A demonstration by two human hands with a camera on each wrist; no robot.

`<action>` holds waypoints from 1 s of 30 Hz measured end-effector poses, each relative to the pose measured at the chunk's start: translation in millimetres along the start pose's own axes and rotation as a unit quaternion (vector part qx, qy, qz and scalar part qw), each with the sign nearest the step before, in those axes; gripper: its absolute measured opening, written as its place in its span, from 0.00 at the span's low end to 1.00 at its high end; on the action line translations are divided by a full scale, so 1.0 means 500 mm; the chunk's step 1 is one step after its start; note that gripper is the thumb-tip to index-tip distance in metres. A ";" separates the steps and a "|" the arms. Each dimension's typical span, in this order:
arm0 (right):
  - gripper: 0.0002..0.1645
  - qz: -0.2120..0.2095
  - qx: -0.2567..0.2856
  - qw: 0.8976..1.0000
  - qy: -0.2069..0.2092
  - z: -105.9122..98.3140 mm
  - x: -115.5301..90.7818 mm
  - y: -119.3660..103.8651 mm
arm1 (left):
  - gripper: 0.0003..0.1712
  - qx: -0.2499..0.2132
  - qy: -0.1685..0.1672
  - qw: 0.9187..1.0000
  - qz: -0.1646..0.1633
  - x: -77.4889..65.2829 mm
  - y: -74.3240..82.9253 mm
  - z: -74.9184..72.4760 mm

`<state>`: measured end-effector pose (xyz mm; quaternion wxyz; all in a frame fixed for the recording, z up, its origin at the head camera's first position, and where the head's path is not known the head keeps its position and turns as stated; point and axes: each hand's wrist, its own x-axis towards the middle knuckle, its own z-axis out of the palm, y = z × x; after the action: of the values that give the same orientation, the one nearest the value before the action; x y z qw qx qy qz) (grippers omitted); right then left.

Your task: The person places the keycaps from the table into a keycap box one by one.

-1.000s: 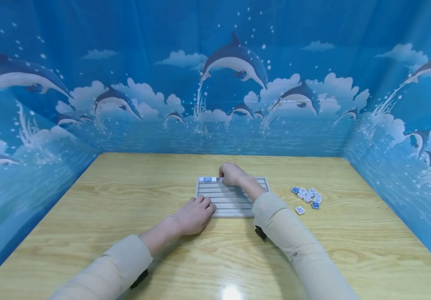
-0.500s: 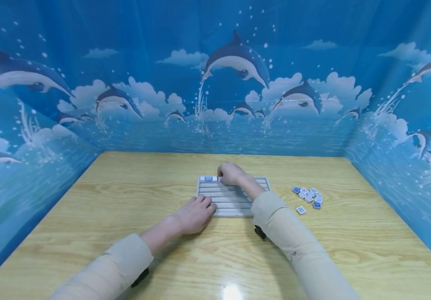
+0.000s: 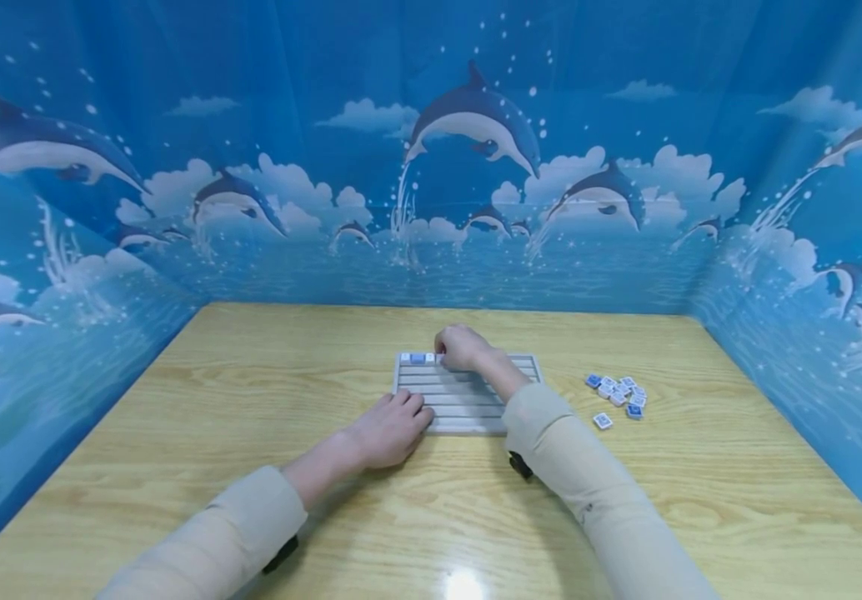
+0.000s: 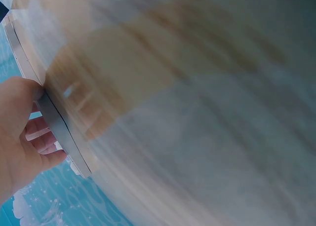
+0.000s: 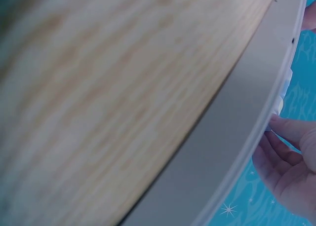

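A grey tray [image 3: 468, 409] with parallel slots lies on the wooden table in the head view. My left hand [image 3: 389, 429] holds its near left corner; in the left wrist view the thumb lies against the tray's side wall [image 4: 57, 120] and the fingers reach over its top. At the far row, my right hand [image 3: 461, 347] pinches a small tile [image 5: 268, 129] between thumb and fingers, mostly hidden by them. Left of that hand, a blue tile [image 3: 418, 358] sits in the far row between two white tiles.
Right of the tray, several loose white and blue tiles [image 3: 617, 398] lie in a cluster, with one white tile [image 3: 603, 421] a little nearer. A dolphin-print curtain [image 3: 431, 275] borders the table [image 3: 251, 375] at the back and sides.
Both hands keep almost the same place on the tray. The whole head view has shifted very slightly; the tiles look unmoved.
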<state>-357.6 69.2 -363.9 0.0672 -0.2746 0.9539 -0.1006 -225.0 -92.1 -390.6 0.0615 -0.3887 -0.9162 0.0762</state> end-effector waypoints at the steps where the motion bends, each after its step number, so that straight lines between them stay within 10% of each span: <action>1: 0.06 0.001 0.000 1.000 0.000 0.000 0.000 0.000 | 0.17 0.000 0.001 1.000 0.000 0.000 0.000 0.000; 9: 0.19 0.020 0.015 0.999 -0.022 -0.006 -0.008 0.002 | 0.15 -0.004 0.011 1.000 0.003 0.000 0.003 -0.002; 30: 0.10 0.011 0.016 0.999 -0.042 -0.071 -0.142 0.091 | 0.15 -0.013 0.013 1.000 0.000 -0.002 0.003 -0.003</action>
<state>-327.5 150.7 -334.6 0.1125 -0.2674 0.9514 -0.1032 -223.0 -91.7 -389.5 0.0681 -0.3902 -0.9163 0.0593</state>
